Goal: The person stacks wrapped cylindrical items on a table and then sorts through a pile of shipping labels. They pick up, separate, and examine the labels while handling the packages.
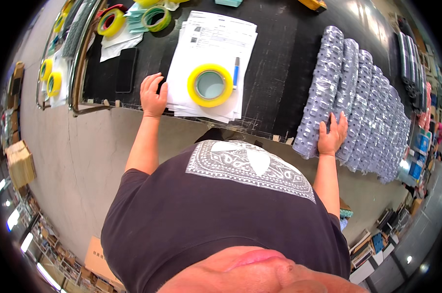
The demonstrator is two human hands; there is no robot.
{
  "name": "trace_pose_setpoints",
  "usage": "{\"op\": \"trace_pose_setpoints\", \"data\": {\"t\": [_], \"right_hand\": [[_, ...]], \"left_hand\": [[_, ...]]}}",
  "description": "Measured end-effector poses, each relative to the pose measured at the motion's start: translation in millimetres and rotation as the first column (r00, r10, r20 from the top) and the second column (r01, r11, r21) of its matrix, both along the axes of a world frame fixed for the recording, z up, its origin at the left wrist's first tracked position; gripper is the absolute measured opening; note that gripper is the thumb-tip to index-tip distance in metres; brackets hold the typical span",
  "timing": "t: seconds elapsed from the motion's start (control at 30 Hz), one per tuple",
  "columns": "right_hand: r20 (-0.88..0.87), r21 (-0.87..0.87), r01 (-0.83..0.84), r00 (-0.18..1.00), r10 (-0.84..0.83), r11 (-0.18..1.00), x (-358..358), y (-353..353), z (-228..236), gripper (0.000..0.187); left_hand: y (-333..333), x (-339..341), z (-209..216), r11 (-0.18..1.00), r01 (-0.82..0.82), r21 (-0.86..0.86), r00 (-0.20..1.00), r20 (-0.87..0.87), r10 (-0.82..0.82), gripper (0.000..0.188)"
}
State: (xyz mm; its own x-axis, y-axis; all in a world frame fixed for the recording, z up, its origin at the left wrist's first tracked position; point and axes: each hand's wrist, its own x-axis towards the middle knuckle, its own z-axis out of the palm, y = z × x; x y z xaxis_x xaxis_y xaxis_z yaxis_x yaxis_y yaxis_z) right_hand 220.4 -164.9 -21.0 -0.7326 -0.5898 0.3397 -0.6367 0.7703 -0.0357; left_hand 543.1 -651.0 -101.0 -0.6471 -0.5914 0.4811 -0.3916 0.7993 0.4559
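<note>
Both grips are wide: left hand [154, 96] at eleven o'clock by the table edge [265, 128], right hand [332, 136] at two on grey rolls [361, 105], room at one.

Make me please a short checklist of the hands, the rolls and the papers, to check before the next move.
1. Left hand free: ok, it holds nothing and is beside the papers.
2. Right hand at the gray rolls: ok, its fingers are spread over them.
3. Gray rolls fully on the table: cannot tell, they hide the edge under them.
4. Papers uncovered: not ok, a yellow tape roll and a blue pen lie on them.
5. Phone away from the gray rolls: ok, it lies left of the papers.
</note>
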Motion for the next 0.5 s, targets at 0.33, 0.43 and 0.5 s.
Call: {"op": "trace_pose_setpoints", "data": {"t": [0.33, 0.43, 0.5], "right_hand": [[-0.012, -0.048, -0.021, 1.000, 0.021, 0.999, 2.0, 0.2, -1.2, 0.049], [-0.020, -0.078, -0.032, 0.999, 0.030, 0.996, 2.7, 1.2, -2.7, 0.048], [-0.023, -0.053, -0.024, 0.999, 0.023, 0.998, 1.4, 2.3, -1.7, 0.046]], "left_hand": [[1.7, 1.8, -3.0, 0.999, -0.037, -0.004, 0.999, 0.016, 0.037, 0.021], [1.1, 0.3, -2.9, 0.999, -0.041, -0.008, 0.994, 0.105, 0.042, 0.028], [3.3, -0.7, -3.2, 0.998, -0.055, -0.014, 0.980, 0.190, 0.057, 0.034]]}}
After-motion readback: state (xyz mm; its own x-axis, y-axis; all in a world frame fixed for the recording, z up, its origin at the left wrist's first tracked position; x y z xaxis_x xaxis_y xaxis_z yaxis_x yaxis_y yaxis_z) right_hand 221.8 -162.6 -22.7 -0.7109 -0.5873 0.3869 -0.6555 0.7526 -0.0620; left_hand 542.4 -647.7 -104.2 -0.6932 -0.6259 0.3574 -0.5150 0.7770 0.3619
